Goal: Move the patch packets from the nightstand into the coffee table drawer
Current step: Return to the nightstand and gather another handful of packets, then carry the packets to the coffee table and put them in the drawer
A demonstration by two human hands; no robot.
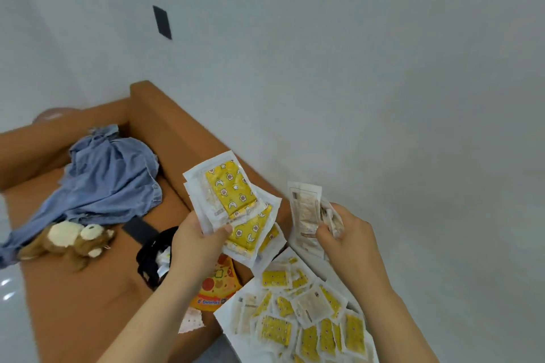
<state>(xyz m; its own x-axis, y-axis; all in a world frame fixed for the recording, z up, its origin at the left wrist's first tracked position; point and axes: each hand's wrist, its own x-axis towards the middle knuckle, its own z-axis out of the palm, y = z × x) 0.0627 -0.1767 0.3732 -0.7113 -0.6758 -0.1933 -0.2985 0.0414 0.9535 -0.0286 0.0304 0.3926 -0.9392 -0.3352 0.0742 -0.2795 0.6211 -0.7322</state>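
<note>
My left hand [196, 240] grips a fanned stack of patch packets [233, 200], white pouches with yellow star-and-moon patches showing. My right hand [343, 240] holds a few more packets [305, 212] seen from their pale backs, raised beside the wall. Below both hands lies a heap of several more yellow and white packets [306, 315] on the white nightstand top [227, 318], at the bottom right. The coffee table drawer is not in view.
An orange-brown sofa [88, 289] fills the left, with a blue garment [109, 174], a brown plush toy [70, 240], a black bag [153, 256] and an orange pizza-print item [218, 283] on it. A white wall [383, 68] rises close behind.
</note>
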